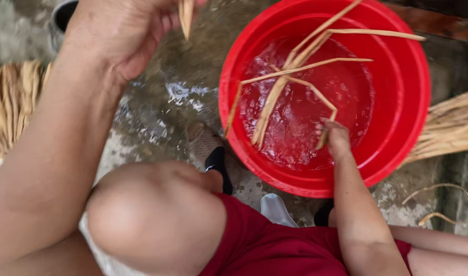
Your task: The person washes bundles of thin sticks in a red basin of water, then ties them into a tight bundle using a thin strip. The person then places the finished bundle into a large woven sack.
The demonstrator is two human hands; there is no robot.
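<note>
My left hand (122, 31) is raised at the top left, fingers closed on the end of a pale straw strip (186, 16) that points down. My right hand (336, 137) reaches into a red plastic basin (397, 153) holding water and pinches a bent straw strip (316, 94). Several long straw strips (290, 64) lie across the basin, some in the water, some sticking out over its rim.
A bundle of dry straw (12, 102) lies at the left edge and another bundle (448, 128) at the right. Wet concrete ground (162, 102) surrounds the basin. A curled loose strip (443, 204) rests at lower right. My knee (152, 214) and red shorts fill the foreground.
</note>
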